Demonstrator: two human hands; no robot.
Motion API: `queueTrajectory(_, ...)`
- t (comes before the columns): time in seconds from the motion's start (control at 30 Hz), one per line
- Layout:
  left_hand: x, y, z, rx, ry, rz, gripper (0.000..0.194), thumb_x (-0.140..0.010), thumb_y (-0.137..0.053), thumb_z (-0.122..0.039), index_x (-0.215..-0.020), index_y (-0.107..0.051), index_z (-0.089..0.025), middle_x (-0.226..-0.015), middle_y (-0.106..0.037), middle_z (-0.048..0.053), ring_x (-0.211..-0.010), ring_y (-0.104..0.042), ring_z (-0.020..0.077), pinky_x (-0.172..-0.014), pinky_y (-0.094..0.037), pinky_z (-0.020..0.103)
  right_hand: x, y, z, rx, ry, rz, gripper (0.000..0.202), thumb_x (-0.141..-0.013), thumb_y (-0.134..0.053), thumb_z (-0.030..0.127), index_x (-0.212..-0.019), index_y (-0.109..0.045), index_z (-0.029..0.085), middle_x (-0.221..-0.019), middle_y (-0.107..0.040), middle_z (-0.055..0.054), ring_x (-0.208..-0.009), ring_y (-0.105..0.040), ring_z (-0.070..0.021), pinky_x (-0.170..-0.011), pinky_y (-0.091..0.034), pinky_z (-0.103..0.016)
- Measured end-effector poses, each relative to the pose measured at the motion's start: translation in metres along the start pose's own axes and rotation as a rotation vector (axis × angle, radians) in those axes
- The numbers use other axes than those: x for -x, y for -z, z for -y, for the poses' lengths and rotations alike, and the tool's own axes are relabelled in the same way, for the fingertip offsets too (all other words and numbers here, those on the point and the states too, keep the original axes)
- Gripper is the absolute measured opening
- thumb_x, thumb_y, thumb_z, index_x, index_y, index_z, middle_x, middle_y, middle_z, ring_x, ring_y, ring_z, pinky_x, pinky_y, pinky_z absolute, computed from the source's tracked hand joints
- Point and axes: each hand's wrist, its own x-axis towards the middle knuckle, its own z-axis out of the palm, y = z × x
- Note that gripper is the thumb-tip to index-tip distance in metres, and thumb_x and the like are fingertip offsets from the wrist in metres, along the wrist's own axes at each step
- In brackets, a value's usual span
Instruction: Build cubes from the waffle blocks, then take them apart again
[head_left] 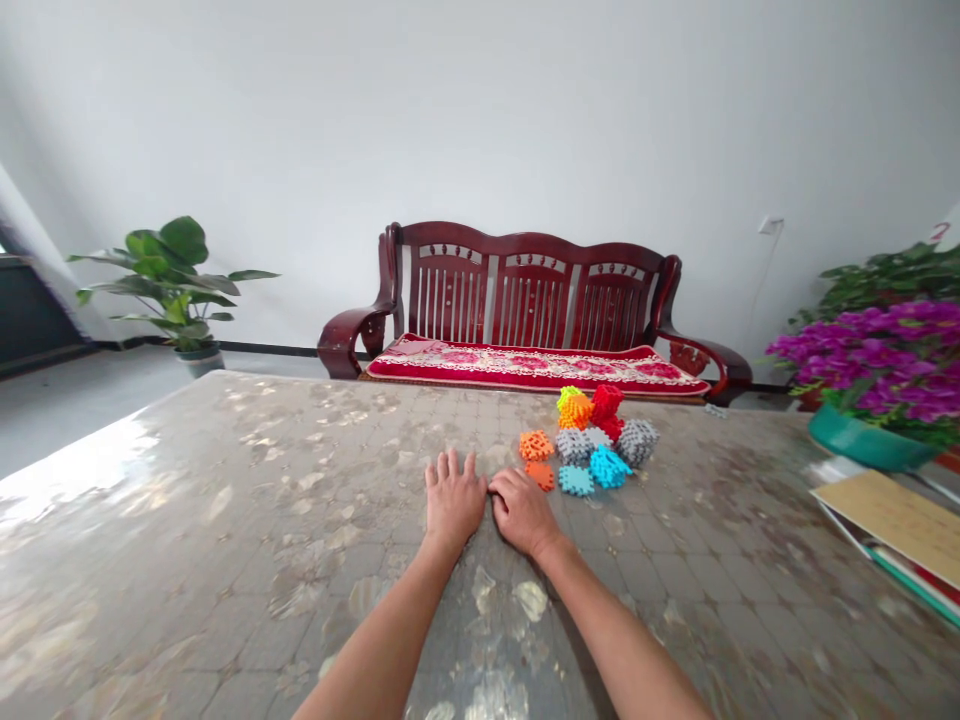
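In the head view, the left hand (456, 497) lies flat on the patterned tablecloth (225, 560), fingers spread, seemingly just resting. The right hand (523, 512) curls downward, so whether it grips anything cannot be told. Toothed interlocking tiles (576, 480) sit just beyond it, apparently bunched by colour, within easy reach.

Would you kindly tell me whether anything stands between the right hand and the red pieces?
Yes: the nearer orange piece lies just beyond the right hand, and the grey pieces in the middle of the group lie farther along, in front of the red pieces.
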Motion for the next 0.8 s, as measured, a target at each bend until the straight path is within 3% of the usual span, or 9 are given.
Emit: queueTrajectory(0.8, 0.0010, -0.0031, 0.0069, 0.042, -0.013, 0.057, 0.045, -0.090, -0.046, -0.036, -0.132, -0.055, -0.025, -0.142, -0.050, 0.014, -0.133, -0.041, 0.0320, -0.110, -0.028, 0.053, 0.0042, 0.0021, -0.0028, -0.074, -0.010, -0.012, 0.020, -0.084, -0.051, 0.007, -0.084, -0.063, 0.022, -0.090, -0.064, -0.003, -0.092, -0.055, -0.0178, -0.085, -0.044, -0.029)
